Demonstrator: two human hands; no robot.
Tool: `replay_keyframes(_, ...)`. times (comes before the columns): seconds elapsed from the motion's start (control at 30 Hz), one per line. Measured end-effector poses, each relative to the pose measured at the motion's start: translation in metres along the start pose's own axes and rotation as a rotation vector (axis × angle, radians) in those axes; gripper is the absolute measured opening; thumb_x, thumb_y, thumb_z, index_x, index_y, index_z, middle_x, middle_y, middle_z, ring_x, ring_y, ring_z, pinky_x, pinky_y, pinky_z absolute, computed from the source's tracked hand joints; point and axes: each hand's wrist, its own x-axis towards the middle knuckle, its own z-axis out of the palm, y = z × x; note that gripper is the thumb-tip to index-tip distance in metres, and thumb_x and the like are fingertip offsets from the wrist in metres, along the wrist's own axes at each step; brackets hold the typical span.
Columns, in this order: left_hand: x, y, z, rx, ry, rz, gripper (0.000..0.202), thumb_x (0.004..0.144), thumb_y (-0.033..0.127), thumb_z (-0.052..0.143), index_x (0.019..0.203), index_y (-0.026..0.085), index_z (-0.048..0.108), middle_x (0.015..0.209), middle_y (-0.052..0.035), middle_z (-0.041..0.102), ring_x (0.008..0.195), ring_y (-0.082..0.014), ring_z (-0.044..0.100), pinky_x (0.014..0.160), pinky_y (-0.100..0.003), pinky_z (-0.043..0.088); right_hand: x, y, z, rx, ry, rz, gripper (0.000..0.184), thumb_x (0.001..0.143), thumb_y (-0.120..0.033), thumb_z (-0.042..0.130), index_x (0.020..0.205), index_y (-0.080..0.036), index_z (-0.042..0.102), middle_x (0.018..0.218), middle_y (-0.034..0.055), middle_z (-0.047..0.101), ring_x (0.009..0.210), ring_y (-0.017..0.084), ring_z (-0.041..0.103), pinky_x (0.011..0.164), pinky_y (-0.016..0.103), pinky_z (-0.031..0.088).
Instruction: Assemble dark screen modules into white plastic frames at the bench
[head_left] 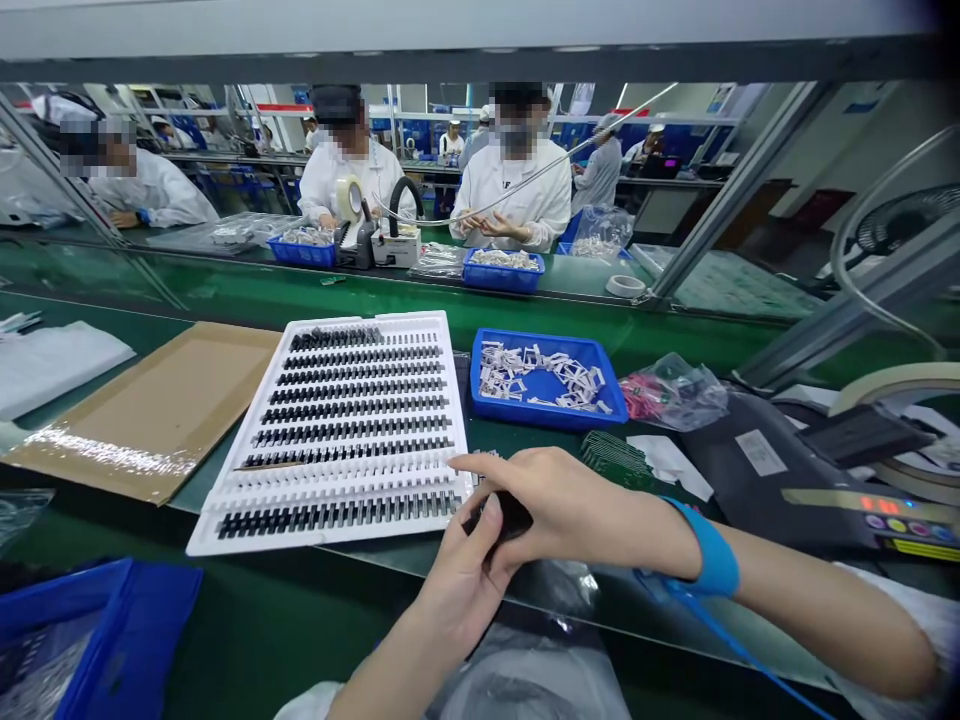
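Close together at the tray's near right corner, my left hand (469,575) and my right hand (559,505) are closed around a small black part (510,518). Fingers cover most of it, so its exact kind is hidden. My left thumb lies along its near side. The right index finger stretches left over the edge of the white tray (214,500), while the other right fingers curl over the part. A blue strap (716,550) circles my right wrist. Rows of small black-and-metal pieces (349,405) fill most of the tray; one row toward the near side shows bare white slots.
Behind my hands sits a blue bin (551,415) of small white parts. Green circuit boards (615,455), a bagged red bundle (645,395) and a black device (780,480) lie right. Cardboard (150,410) lies left, another blue bin (157,620) nearer. Co-workers (514,190) sit across.
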Motion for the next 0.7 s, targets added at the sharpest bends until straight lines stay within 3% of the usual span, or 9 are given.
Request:
replay_keyframes(0.17, -0.001, -0.012, 0.000, -0.012, 0.033, -0.003, 0.030, 0.075, 0.031, 0.072, 0.101, 0.017, 0.065, 0.097, -0.0062, 0.071, 0.095, -0.0177, 0.065, 0.076, -0.023, 0.054, -0.011, 0.002, 0.006, -0.008, 0.030, -0.062, 0.085, 0.070, -0.036, 0.074, 0.140, -0.020, 0.028, 0.100, 0.0077, 0.067, 0.089, 0.023, 0.064, 0.073, 0.029, 0.046)
replay_keyframes(0.27, 0.001, -0.016, 0.004, -0.057, 0.091, -0.047, 0.027, 0.086, 0.037, 0.058, 0.099, 0.014, 0.066, 0.098, -0.0080, 0.070, 0.089, -0.0166, 0.066, 0.068, -0.021, 0.054, -0.017, 0.003, 0.009, -0.018, 0.020, -0.033, 0.081, 0.073, -0.034, 0.072, 0.140, -0.018, 0.030, 0.088, 0.0060, 0.068, 0.081, 0.022, 0.064, 0.067, 0.028, 0.046)
replay_keyframes(0.43, 0.005, -0.016, 0.012, -0.113, 0.205, -0.110, 0.044, 0.092, 0.046, 0.039, 0.091, 0.011, 0.065, 0.079, -0.0085, 0.069, 0.072, -0.0159, 0.067, 0.054, -0.021, 0.051, -0.024, 0.003, 0.016, 0.021, 0.030, 0.026, 0.086, 0.074, -0.031, 0.069, 0.144, -0.015, 0.021, 0.085, 0.0061, 0.069, 0.082, 0.023, 0.064, 0.068, 0.030, 0.046)
replay_keyframes(0.57, 0.006, -0.016, 0.011, -0.073, 0.204, -0.154, 0.053, 0.092, 0.050, 0.036, 0.106, 0.006, 0.062, 0.095, -0.0153, 0.068, 0.088, -0.0255, 0.066, 0.066, -0.030, 0.054, -0.026, 0.006, 0.023, 0.032, 0.045, 0.011, 0.082, 0.072, -0.030, 0.071, 0.141, -0.020, 0.027, 0.092, 0.0067, 0.070, 0.087, 0.024, 0.065, 0.072, 0.031, 0.047)
replay_keyframes(0.7, 0.008, -0.017, 0.004, -0.099, 0.110, -0.154, 0.055, 0.093, 0.048, 0.032, 0.105, 0.004, 0.063, 0.095, -0.0163, 0.068, 0.094, -0.0263, 0.065, 0.075, -0.031, 0.052, -0.026, 0.008, 0.026, 0.044, 0.016, 0.046, 0.073, 0.073, -0.024, 0.070, 0.136, -0.021, 0.034, 0.095, 0.0065, 0.070, 0.089, 0.024, 0.065, 0.074, 0.032, 0.047)
